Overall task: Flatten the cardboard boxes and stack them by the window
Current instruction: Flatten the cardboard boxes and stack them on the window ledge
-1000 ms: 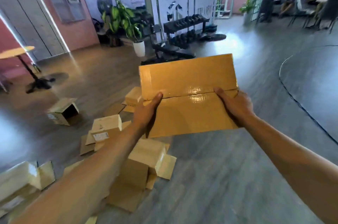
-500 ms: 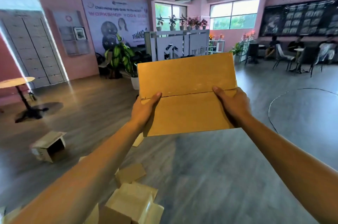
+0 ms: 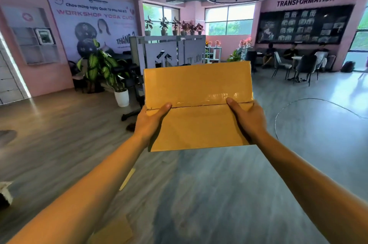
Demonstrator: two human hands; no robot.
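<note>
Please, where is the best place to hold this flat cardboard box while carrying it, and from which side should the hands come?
Probably as now: grip the two short side edges of the flat cardboard box near the taped seam, the left hand from the left, the right hand from the right, thumbs on top. The panel is wide and thin, so holding both ends should keep it level.

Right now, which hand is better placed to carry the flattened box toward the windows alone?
Neither clearly. The left hand and right hand grip opposite ends of the flattened cardboard box, thumbs on top; the windows lie ahead, slightly right, marginally favouring the right.
</note>
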